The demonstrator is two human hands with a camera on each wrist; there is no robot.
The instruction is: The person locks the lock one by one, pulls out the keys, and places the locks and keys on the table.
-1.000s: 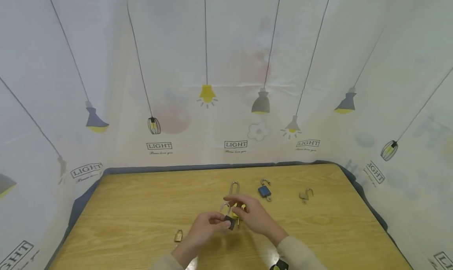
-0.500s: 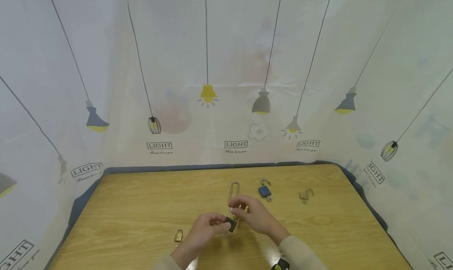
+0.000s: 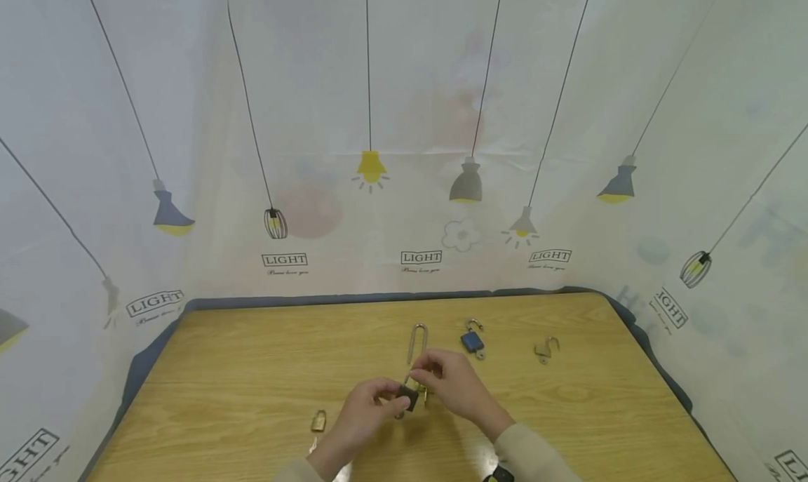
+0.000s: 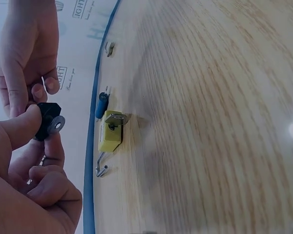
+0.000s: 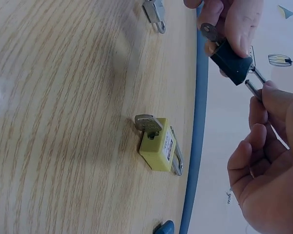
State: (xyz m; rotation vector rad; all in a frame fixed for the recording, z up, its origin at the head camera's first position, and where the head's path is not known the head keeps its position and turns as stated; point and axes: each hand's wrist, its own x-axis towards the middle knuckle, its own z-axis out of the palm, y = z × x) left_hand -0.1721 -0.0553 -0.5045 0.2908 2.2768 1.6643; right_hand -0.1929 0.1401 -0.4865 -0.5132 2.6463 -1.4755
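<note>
Above the table's middle, my left hand (image 3: pixel 366 412) pinches the body of a small black padlock (image 3: pixel 409 398) between thumb and fingers. A key (image 5: pixel 211 31) sticks out of the padlock's bottom. Thumb and fingers of my right hand (image 3: pixel 457 387) pinch its metal shackle (image 5: pixel 254 88). In the right wrist view one shackle leg enters the body, and the other leg's tip stands just off it. Below the hands lies a yellow padlock (image 5: pixel 158 146) with a key (image 5: pixel 149 122) in it; in the head view the right hand mostly hides its body, while its long shackle (image 3: pixel 418 338) shows.
On the wooden table (image 3: pixel 252 370), a blue padlock (image 3: pixel 471 342) with its shackle swung open lies farther back. An open brass-coloured padlock (image 3: pixel 543 349) is at the right. At the left lies a small brass padlock (image 3: pixel 318 421) with a key (image 3: pixel 313 444). A printed curtain (image 3: pixel 353 222) surrounds the table.
The black padlock's open shackle, earlier visible beside the right fingers, has turned toward them and is now pinched by the right hand. The left hand keeps its hold, moving only slightly.
</note>
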